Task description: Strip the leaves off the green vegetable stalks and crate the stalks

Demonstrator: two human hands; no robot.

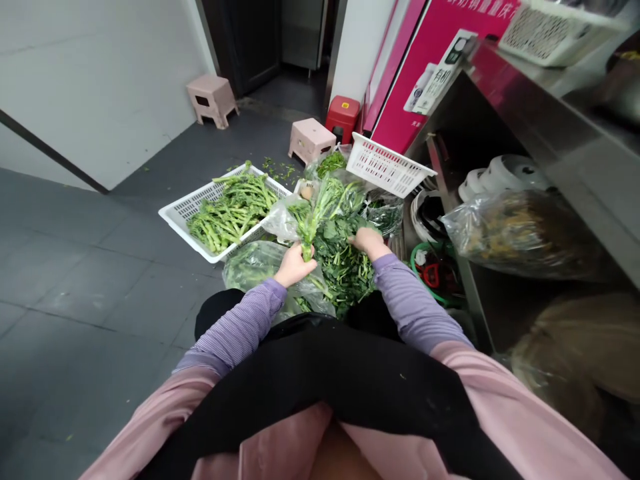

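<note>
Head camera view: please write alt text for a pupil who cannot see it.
A person's left hand holds a leafy green stalk; the right hand is at a heap of dark green leaves. To the left, a white basket holds green stalks.

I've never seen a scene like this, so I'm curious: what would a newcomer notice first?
Probably the green stalk upright in the left hand, near the middle, with the right hand at a heap of dark leaves beside it. Then the white basket of cut stems on the floor to the left, and the bright pink panel with white lettering at upper right.
</note>
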